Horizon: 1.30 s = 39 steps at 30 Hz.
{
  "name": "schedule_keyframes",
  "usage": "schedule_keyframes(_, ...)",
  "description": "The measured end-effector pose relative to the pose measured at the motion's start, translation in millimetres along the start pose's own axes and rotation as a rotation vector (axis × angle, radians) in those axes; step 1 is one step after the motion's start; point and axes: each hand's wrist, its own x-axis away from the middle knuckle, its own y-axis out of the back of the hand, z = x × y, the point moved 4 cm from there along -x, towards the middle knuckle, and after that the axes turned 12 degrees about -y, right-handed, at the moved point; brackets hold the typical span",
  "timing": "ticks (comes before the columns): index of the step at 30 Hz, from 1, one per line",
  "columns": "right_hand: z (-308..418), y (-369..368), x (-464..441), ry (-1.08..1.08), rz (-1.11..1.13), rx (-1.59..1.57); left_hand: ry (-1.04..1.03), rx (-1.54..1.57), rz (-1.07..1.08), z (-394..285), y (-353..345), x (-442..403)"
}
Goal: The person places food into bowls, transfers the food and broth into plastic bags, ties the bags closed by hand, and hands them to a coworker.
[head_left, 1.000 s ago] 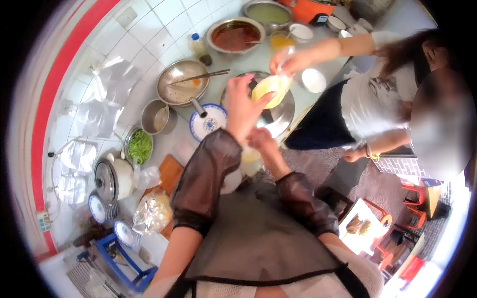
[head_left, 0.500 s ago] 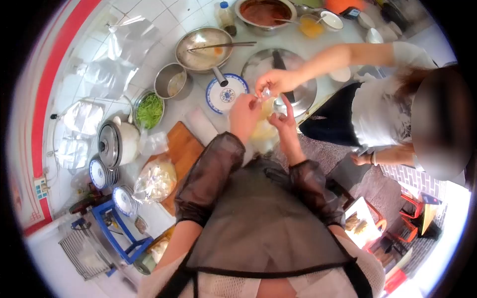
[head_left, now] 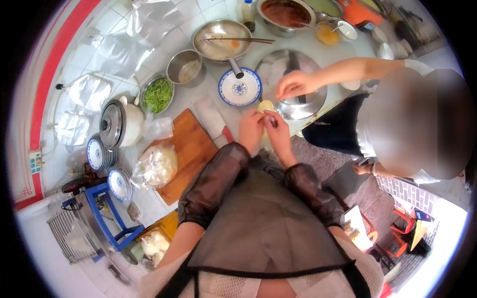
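My left hand point(head_left: 251, 131) and my right hand point(head_left: 278, 134) meet at the counter's front edge, fingertips pinched close together. What lies between the fingers is too small and covered to make out. Just beyond the fingertips shows a small round pale-yellow thing point(head_left: 266, 106), partly hidden. A blue-rimmed white plate point(head_left: 239, 87) lies beyond my left hand. Beside it rests a large steel lid point(head_left: 313, 79) with a dark handle. Over this lid hovers a co-worker's hand point(head_left: 294, 84), fingers bent, apart from mine.
To the left are a cleaver point(head_left: 208, 114), a wooden board point(head_left: 191, 149), a plastic bag of food point(head_left: 155, 166), a bowl of shredded greens point(head_left: 157, 94) and a lidded pot point(head_left: 120, 124). Behind stand a steel pot point(head_left: 185, 68), a wok with chopsticks point(head_left: 211, 52) and a basin of red sauce point(head_left: 285, 17).
The co-worker's fingers, earlier pinching clear plastic at my left hand, have drawn back over the lid. My right fingers have closed in toward my left ones. The view has shifted slightly.
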Motion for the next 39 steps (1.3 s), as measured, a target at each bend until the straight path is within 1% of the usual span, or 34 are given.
schedule_keyframes(2,5,0,-1,-0.006,-0.107,0.104,0.038,0.042,-0.014,2,0,8)
schedule_keyframes(3,0,0,-5,-0.004,-0.106,0.107,0.070,0.081,-0.027,3,1,9)
schedule_keyframes(5,-7,-2,-11,0.083,-0.085,0.177,0.074,0.120,-0.044,1,1,14)
schedule_keyframes(7,-12,-1,-15,0.064,-0.099,0.156,0.076,0.158,-0.061,0,3,21)
schedule_keyframes(9,-9,3,-17,0.044,-0.112,0.140,0.087,0.152,0.039,1,3,28)
schedule_keyframes(10,-8,7,-19,-0.003,-0.084,0.087,0.091,0.152,0.031,3,7,31)
schedule_keyframes(11,-8,8,-19,-0.053,-0.056,0.031,0.239,0.068,-0.056,12,16,38)
schedule_keyframes(12,-13,6,-20,-0.055,-0.050,0.031,0.387,-0.018,-0.139,22,25,48)
schedule_keyframes(13,-21,0,-20,-0.058,0.015,-0.051,0.325,-0.203,-0.126,43,23,54)
schedule_keyframes(14,-26,-4,-20,-0.057,0.081,-0.130,0.331,-0.207,-0.131,55,17,56)
schedule_keyframes(16,-18,-2,-14,-0.049,0.131,-0.100,0.313,-0.296,-0.165,73,6,52)
schedule_keyframes(17,-15,-2,-14,-0.043,0.169,-0.077,0.315,-0.298,-0.172,95,-4,44)
schedule_keyframes(18,-17,0,-11,-0.054,0.176,-0.072,0.314,-0.281,-0.108,116,-19,43)
schedule_keyframes(19,-20,1,-10,-0.088,0.235,-0.040,0.312,-0.261,-0.045,126,-28,46)
schedule_keyframes(20,-20,3,-16,-0.107,0.290,-0.007,0.311,-0.260,-0.054,125,-19,40)
schedule_keyframes(21,-19,5,-18,-0.052,0.369,0.022,0.459,-0.081,-0.011,124,-3,31)
schedule_keyframes(22,-16,9,-21,-0.048,0.368,0.024,0.604,0.100,0.039,123,7,27)
schedule_keyframes(23,-13,8,-20,-0.034,0.463,0.114,0.604,0.101,0.043,123,14,21)
schedule_keyframes(25,6,5,-7,0.002,0.634,0.338,0.770,0.283,-0.095,134,19,17)
schedule_keyframes(26,15,2,-5,0.002,0.634,0.337,0.771,0.282,-0.094,144,12,12)
schedule_keyframes(28,28,-9,6,0.173,0.808,0.490,0.831,0.747,-0.281,161,-15,10)
schedule_keyframes(29,32,-11,4,0.174,0.803,0.491,0.826,0.748,-0.278,157,-18,5)
schedule_keyframes(31,32,-14,3,0.220,0.862,0.705,0.752,0.786,-0.147,130,-21,-6)
schedule_keyframes(32,32,-13,-1,0.217,0.861,0.705,0.754,0.787,-0.145,114,-16,-7)
schedule_keyframes(34,28,-2,-13,0.070,0.650,0.503,0.570,0.653,-0.002,67,5,-8)
schedule_keyframes(35,17,3,-20,0.027,0.533,0.394,0.606,0.675,0.064,39,24,-10)
schedule_keyframes(36,11,3,-22,0.025,0.535,0.393,0.609,0.675,0.063,40,24,0)
schedule_keyframes(38,5,6,-28,-0.072,0.394,0.194,0.336,0.683,0.170,35,21,11)
schedule_keyframes(39,5,2,-26,-0.071,0.397,0.193,0.229,0.579,0.199,30,19,14)
